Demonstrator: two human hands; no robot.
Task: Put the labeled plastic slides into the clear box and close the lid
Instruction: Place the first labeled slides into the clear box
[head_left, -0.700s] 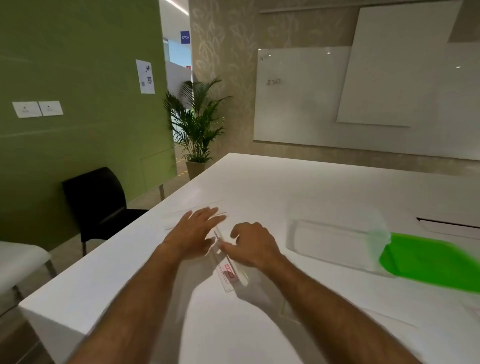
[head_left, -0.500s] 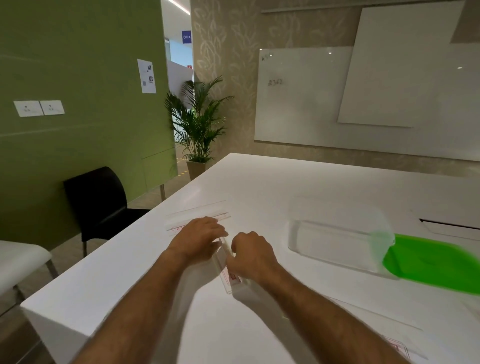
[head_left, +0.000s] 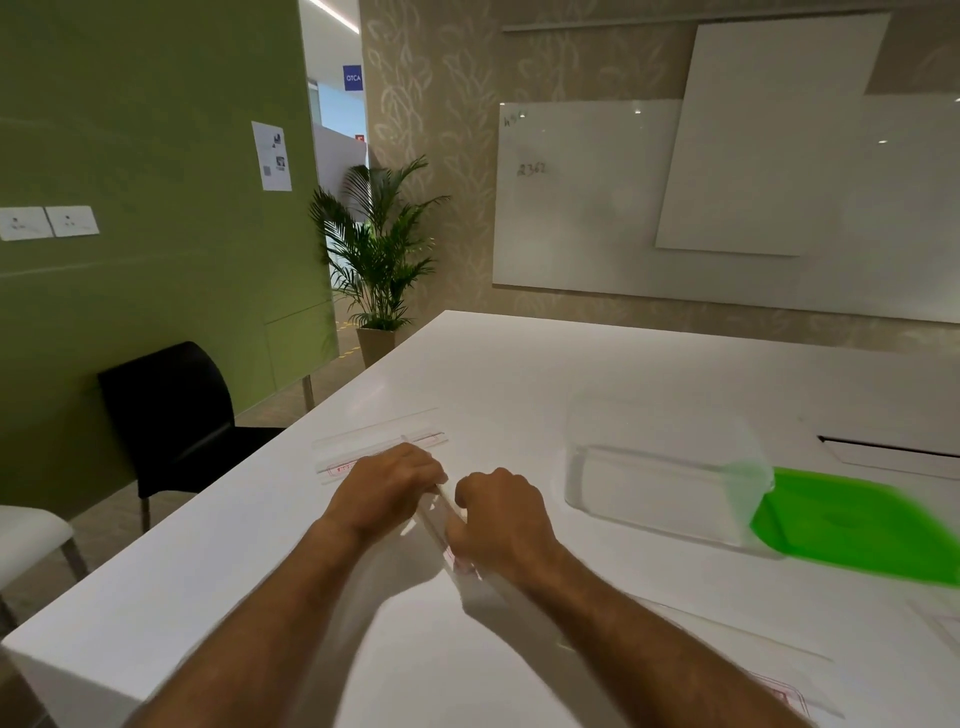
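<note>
— Both hands on one slide (head_left: 441, 512)?
— Yes. The left hand (head_left: 387, 486) and right hand (head_left: 496, 512) curl round the clear strip from either side, knuckles up, probably to lift its thin edge off the table (head_left: 493, 374).
— And the box?
— The clear box (head_left: 665, 467) sits open well to the right, its green lid (head_left: 852, 525) touching it. Another slide (head_left: 379, 444) lies just beyond the left hand.

box (head_left: 665, 467) right of hands (head_left: 441, 499), lid (head_left: 857, 525) beyond
</note>
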